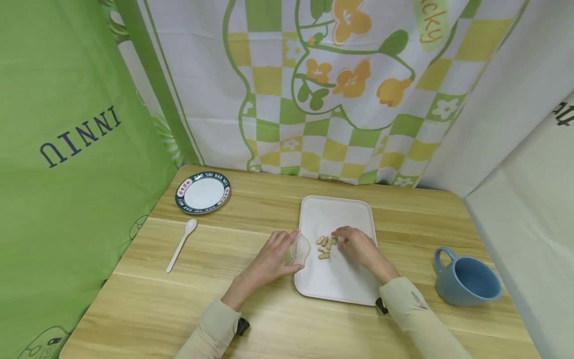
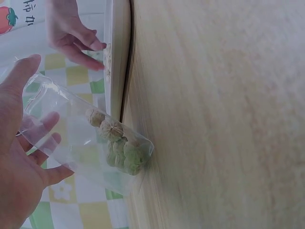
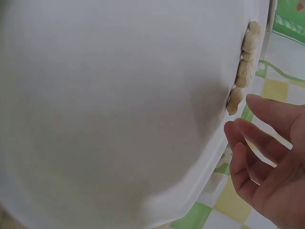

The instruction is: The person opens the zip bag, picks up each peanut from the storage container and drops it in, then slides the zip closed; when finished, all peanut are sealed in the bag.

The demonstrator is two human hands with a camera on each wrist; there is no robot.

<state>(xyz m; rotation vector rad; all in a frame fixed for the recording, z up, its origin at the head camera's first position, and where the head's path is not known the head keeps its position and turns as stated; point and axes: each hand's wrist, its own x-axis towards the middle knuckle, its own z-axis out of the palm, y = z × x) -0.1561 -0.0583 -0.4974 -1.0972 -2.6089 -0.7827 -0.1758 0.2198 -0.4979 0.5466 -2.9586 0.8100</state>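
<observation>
My left hand (image 1: 269,259) holds a clear plastic cup (image 1: 301,249) at the tray's left side, thumb and fingers around it near its rim. In the left wrist view the cup (image 2: 78,138) is see-through, with several peanuts (image 2: 125,150) gathered at its bottom. On the white tray (image 1: 332,214) lies a small pile of unshelled peanuts (image 1: 324,248). My right hand (image 1: 358,245) hovers at the right edge of this pile. The right wrist view shows its thumb and bent fingers (image 3: 250,176) apart, close to the end peanut (image 3: 235,100), with nothing between them.
A blue mug (image 1: 466,281) stands to the right of the tray on the wooden table (image 1: 269,194). At the left are a plate (image 1: 204,193) with a dark patterned rim and a white spoon (image 1: 181,245). A patterned curtain (image 1: 278,99) hangs behind the table.
</observation>
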